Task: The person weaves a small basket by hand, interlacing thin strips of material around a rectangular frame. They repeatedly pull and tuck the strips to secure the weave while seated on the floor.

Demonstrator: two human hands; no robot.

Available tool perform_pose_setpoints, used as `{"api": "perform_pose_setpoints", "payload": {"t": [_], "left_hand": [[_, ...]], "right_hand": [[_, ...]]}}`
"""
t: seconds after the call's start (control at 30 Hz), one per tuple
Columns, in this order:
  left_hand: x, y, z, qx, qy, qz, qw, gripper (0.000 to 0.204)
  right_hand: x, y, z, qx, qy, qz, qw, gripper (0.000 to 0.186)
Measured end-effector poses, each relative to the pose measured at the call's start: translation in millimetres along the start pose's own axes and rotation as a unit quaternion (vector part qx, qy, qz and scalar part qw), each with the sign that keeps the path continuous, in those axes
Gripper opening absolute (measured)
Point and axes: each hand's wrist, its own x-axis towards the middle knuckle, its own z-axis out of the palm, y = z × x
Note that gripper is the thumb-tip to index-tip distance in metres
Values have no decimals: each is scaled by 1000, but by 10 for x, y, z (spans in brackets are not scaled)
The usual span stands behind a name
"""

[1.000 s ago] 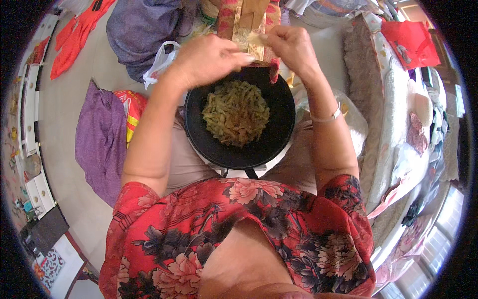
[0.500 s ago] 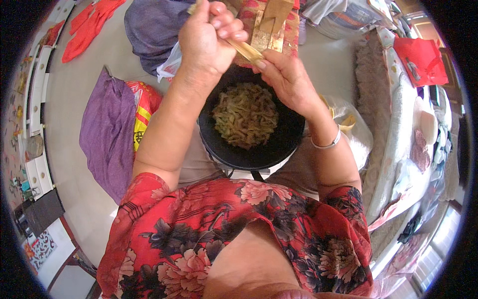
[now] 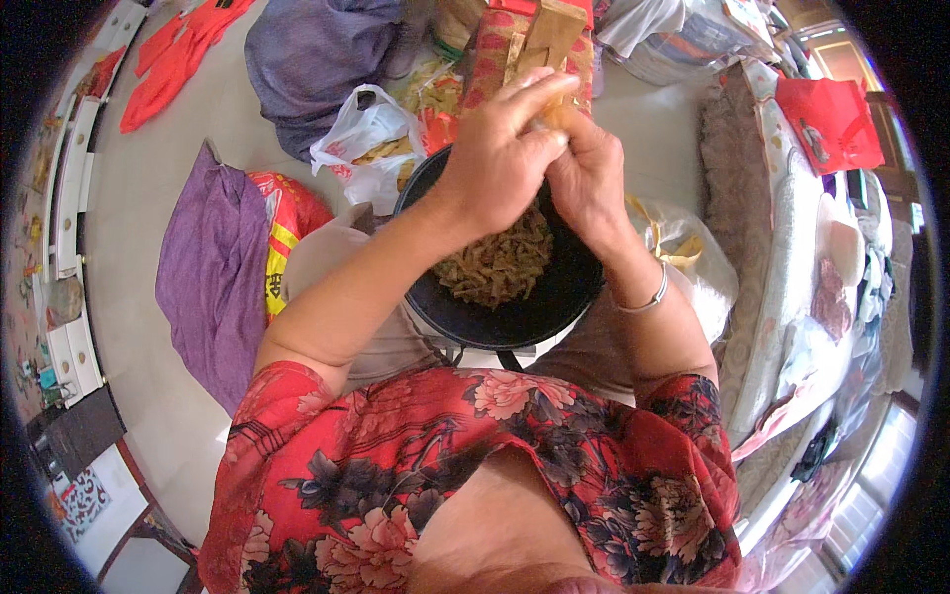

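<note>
pale floor (image 3: 148, 198), purple cloth (image 3: 208, 277), white bag (image 3: 361, 144), 2 hands, left hand (image 3: 500, 158), right hand (image 3: 589, 178), pinching a pale strip (image 3: 551, 117) over black pan (image 3: 554, 307)

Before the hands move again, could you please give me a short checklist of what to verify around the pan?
1. Both hands over the pan: ok, left hand and right hand meet above the black pan.
2. Pale piece pinched between fingertips: ok, though mostly hidden.
3. Pan steady on the lap: cannot tell.
4. Pan has room: ok, the yellowish strips cover only the bottom.
5. White plastic bag within reach: ok, left of the pan.
</note>
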Motion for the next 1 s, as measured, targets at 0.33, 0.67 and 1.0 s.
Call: {"api": "perform_pose_setpoints", "payload": {"t": [0.33,0.67,1.0], "left_hand": [[245,66,-240,196,-44,282,938,9],[59,-6,-220,114,-63,-45,990,7],[134,21,-262,211,-83,14,974,12]], "right_hand": [[73,66,-283,605,-306,298,672,23],[31,-229,-336,162,-135,140,967,17],[-24,124,-442,556,-229,218,769,16]]}}
